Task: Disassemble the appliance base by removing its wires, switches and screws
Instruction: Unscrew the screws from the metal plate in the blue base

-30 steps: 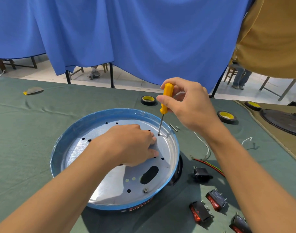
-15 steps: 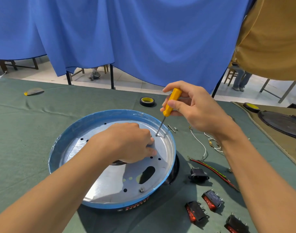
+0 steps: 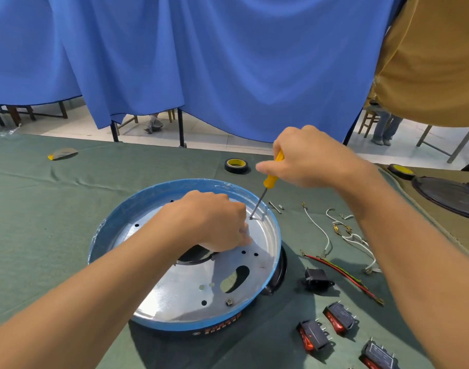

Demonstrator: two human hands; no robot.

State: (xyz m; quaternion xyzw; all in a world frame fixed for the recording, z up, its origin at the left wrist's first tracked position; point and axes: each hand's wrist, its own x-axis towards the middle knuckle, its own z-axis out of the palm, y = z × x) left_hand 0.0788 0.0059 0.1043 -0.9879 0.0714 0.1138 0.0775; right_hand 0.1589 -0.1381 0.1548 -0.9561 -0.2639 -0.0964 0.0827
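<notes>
Green cloth point(image 3: 68, 209) covers the table, with a blue curtain point(image 3: 201, 62) hanging behind it. Base point(image 3: 113, 219) sits open side up in the middle, blue rim, silver inside. Right hand point(image 3: 308, 158) is clenched round the screwdriver point(image 3: 270, 181) by its yellow handle. The shaft is tilted, with the tip down on the base's far inner edge, below and left of the fist. Left hand point(image 3: 214, 219) rests knuckles-up inside the base, right beside that tip, fingers curled under. Can't tell if it's pinching anything. Loose wires point(image 3: 345, 231) and switches point(image 3: 340, 318) lie on the cloth to the right, tape point(image 3: 236, 165) just past the base.
</notes>
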